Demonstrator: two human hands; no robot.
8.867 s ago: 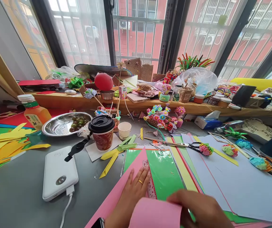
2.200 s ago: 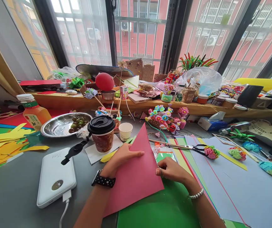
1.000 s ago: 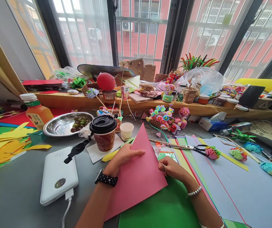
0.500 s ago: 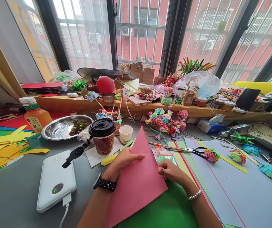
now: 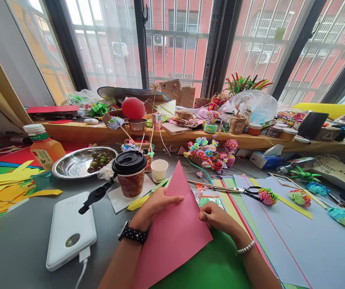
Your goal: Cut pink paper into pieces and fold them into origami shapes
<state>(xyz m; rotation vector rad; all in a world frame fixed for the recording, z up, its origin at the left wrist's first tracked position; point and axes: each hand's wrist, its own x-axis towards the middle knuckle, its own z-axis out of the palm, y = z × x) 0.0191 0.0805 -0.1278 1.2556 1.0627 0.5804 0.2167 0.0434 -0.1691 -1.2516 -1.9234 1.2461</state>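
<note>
A pink sheet of paper (image 5: 175, 237), with a pointed top, is tilted up in front of me. My left hand (image 5: 157, 204) grips its left edge, thumb lying across the face and fingers behind. At the right edge, my right hand (image 5: 213, 214) is closed in a pinch; a small metallic thing shows at its fingertips, too hidden to name. Green paper (image 5: 214, 265) lies beneath the pink sheet. Black-handled scissors (image 5: 252, 192) rest on the coloured sheets to the right, beside a multicoloured folded paper flower (image 5: 268, 196).
A lidded coffee cup (image 5: 129, 176), a small paper cup (image 5: 159, 170) and a metal plate with grapes (image 5: 70, 162) stand beyond my left hand. Nearer left lies a white power bank (image 5: 70, 233) with a cable. Yellow paper strips (image 5: 7, 180) are heaped far left.
</note>
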